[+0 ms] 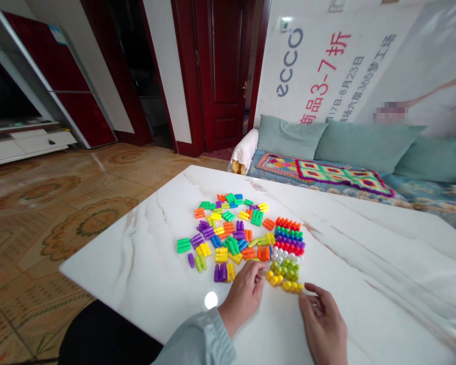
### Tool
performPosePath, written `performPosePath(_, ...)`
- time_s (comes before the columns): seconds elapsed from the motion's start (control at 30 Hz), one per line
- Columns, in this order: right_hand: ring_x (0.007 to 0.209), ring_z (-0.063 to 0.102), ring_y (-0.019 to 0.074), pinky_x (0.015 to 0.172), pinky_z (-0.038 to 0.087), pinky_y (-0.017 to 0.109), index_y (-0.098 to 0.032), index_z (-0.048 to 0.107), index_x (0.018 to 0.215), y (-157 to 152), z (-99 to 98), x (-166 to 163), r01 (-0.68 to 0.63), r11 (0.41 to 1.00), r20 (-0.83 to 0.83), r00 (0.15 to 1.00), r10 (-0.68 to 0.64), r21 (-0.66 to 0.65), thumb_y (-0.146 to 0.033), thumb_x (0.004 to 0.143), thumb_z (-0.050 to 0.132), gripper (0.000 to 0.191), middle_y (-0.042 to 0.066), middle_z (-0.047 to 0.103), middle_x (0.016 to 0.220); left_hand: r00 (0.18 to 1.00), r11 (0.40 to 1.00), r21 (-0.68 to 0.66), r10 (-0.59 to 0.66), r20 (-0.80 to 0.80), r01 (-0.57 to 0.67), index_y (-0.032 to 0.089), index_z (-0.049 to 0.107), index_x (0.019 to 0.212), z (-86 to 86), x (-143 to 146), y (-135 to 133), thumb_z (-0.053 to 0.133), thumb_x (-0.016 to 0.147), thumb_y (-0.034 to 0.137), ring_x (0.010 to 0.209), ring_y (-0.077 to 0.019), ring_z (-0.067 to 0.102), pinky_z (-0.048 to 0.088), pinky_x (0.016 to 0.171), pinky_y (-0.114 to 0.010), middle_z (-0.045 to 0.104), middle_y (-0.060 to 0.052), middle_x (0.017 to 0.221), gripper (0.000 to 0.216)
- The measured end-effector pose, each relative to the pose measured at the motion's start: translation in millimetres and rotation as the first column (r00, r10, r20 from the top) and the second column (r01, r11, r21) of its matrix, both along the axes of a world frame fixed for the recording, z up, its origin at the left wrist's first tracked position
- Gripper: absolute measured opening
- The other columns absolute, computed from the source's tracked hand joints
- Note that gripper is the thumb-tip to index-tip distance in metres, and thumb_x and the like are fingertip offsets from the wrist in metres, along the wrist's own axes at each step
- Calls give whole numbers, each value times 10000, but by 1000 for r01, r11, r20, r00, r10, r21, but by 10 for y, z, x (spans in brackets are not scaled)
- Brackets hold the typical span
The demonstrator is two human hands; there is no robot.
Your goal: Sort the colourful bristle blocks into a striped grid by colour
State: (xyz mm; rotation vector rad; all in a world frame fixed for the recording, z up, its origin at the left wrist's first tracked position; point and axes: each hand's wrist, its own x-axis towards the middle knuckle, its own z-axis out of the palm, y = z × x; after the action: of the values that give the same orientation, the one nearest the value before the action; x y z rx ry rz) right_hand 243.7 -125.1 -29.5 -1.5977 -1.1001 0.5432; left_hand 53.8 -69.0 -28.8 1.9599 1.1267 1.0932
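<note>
Several rows of joined plastic beads [289, 248] lie stacked on the marble-patterned table, running from red through green, blue, purple, white and lime. Nearest me is a yellow bead piece [292, 287], with another yellow bead piece [274, 278] just left of it. My right hand [324, 322] has its thumb and index finger closed at the right end of the nearer yellow piece. My left hand [245, 289] is closed, fingers curled together by the left end of the yellow row. Whatever its fingertips hold, if anything, is hidden.
Loose plastic pieces in purple, green [183, 245], orange and yellow [221, 255] spread over the table left of the rows. The white table [144, 243] has its left edge above a tiled floor. Behind it stands a sofa with green cushions [365, 144].
</note>
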Motion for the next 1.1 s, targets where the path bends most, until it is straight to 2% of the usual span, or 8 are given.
performPosePath(0.17,617,544,149,511,461,251,-187,622,1052,-69,85,-53,-11,985,162,987,-18,173,-475,893,613,329,69,623,878,1000,1000,29,12,18,-13,215,552,1154,25,-47,5,493,819,-9,995,-187,598,538,884,-344,613,-69,1098,407)
performPosePath(0.27,598,516,141,529,455,261,-207,619,1010,-102,148,-167,-168,955,270,958,99,245,-383,920,597,199,67,609,898,1000,999,47,-8,15,8,219,569,1169,90,-100,-48,499,835,1,1100,-203,580,517,954,-370,617,-78,1149,406)
performPosePath(0.47,605,565,142,555,484,236,-233,607,994,-90,158,-544,-504,854,301,841,450,129,-295,967,525,106,31,623,809,994,991,129,38,-100,-25,216,639,1083,214,-476,-177,494,912,91,1002,-207,632,533,899,-373,683,-74,1043,257)
performPosePath(0.63,690,623,164,627,511,239,-225,612,934,-40,182,-786,-592,802,289,783,551,78,-303,985,476,164,36,635,813,943,936,238,299,-145,-260,219,671,1018,259,-971,-46,466,933,159,976,-218,644,529,884,-387,702,-78,1005,230)
performPosePath(0.73,730,639,163,659,509,235,-228,610,920,-33,198,-816,-622,782,288,759,584,54,-289,988,466,171,29,638,835,915,934,243,319,-247,-260,226,656,1134,295,-1140,49,561,869,207,1081,-254,614,497,954,-432,684,-85,1126,282)
performPosePath(0.87,716,633,154,656,495,229,-230,603,884,-40,187,-803,-621,783,283,756,590,26,-284,995,460,189,18,632,814,886,964,219,233,-402,-154,243,575,1301,333,-1150,91,644,769,211,1176,-292,551,436,1012,-475,626,-90,1264,537)
performPosePath(0.97,709,630,153,646,489,226,-230,602,864,-39,176,-803,-626,780,280,750,599,8,-286,999,457,206,15,632,807,849,965,214,236,-472,-149,265,546,1343,332,-1078,94,722,708,266,1220,-327,507,389,1039,-519,577,-97,1328,659)
performPosePath(1.1,706,634,150,645,491,220,-229,610,854,-33,177,-812,-629,777,292,744,601,3,-280,997,459,214,13,637,804,816,957,235,272,-510,-172,289,596,1281,296,-984,109,785,689,352,1231,-351,477,363,1037,-548,539,-92,1369,624)
